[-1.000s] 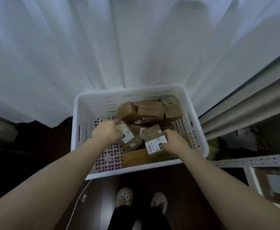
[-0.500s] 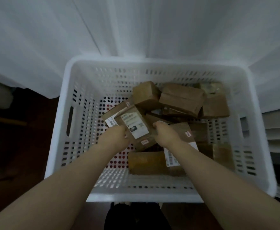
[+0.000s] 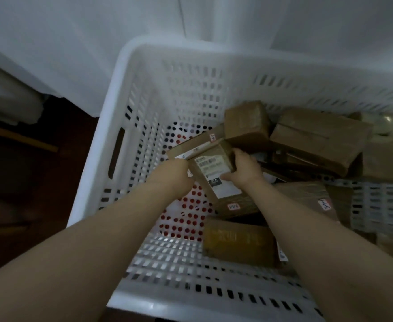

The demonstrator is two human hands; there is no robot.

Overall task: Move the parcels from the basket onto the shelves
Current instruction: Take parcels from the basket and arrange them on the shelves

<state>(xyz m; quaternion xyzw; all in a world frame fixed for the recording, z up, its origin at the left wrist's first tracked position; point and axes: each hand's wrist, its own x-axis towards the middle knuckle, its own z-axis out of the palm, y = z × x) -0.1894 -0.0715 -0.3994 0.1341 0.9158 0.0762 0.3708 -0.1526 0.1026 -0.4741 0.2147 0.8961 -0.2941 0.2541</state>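
Change: my right hand joined left hand on labelled parcel.
Fingers: both sets curled round it, 9 and 2 o'clock.
Next: lift out.

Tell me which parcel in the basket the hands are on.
The parcel with the big white shipping label: right hand grips its far corner, left hand meets its left edge.

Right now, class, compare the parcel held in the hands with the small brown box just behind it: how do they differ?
The held parcel carries a large white label on top; the small brown box shows plain taped faces. The held parcel is gripped by the left hand and right hand; the small brown box sits untouched among other parcels. Both are brown cardboard inside the white basket.
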